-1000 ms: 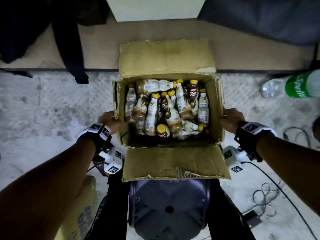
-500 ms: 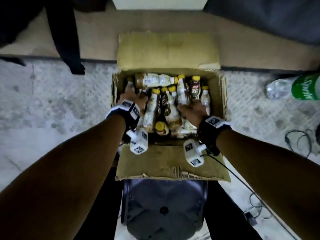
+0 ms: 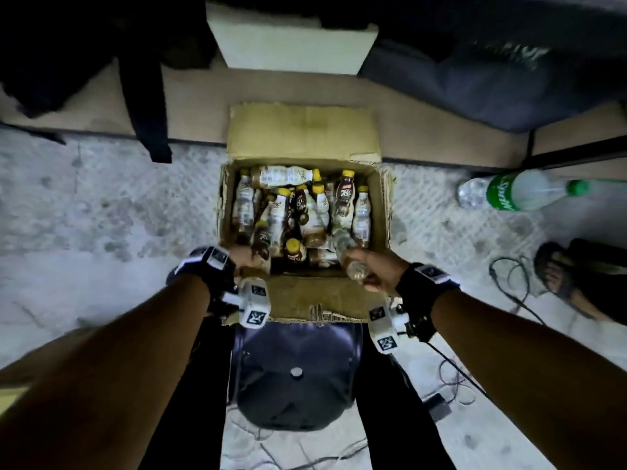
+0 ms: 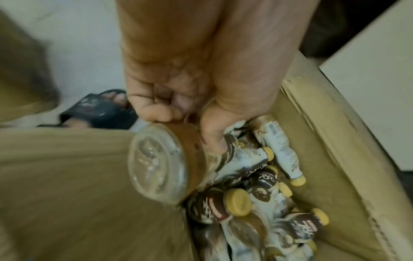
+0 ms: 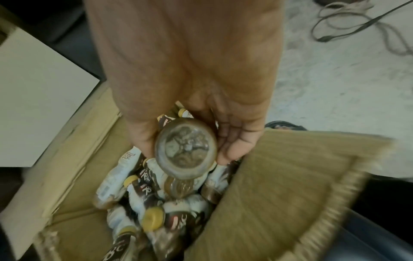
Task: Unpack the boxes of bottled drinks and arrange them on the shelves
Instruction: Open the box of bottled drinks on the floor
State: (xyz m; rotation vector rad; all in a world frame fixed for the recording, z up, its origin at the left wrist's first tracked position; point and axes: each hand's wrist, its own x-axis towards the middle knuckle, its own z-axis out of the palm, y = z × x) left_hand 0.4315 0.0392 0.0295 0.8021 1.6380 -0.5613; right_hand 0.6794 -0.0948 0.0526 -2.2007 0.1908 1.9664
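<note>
An open cardboard box (image 3: 381,201) on the floor holds several small yellow-capped bottles of brown drink (image 3: 342,201). My left hand (image 3: 246,261) grips one bottle (image 3: 261,244) at the box's near left corner; in the left wrist view its clear base (image 4: 156,164) points at the camera below my left hand (image 4: 190,98). My right hand (image 3: 376,271) grips another bottle (image 3: 351,262) at the near right corner, with its base (image 5: 185,149) facing the right wrist camera between thumb and fingers (image 5: 236,144). Both bottles are lifted above the pile.
A large green-labelled bottle (image 3: 519,193) lies on the floor to the right. A sandalled foot (image 3: 563,276) and loose cables (image 3: 509,276) are further right. A dark stool seat (image 3: 295,374) sits between my legs. A pale block (image 3: 291,45) stands beyond the box.
Both hands went from the box's outer sides into the box, each took hold of a bottle, and have now drawn back toward the near edge holding them.
</note>
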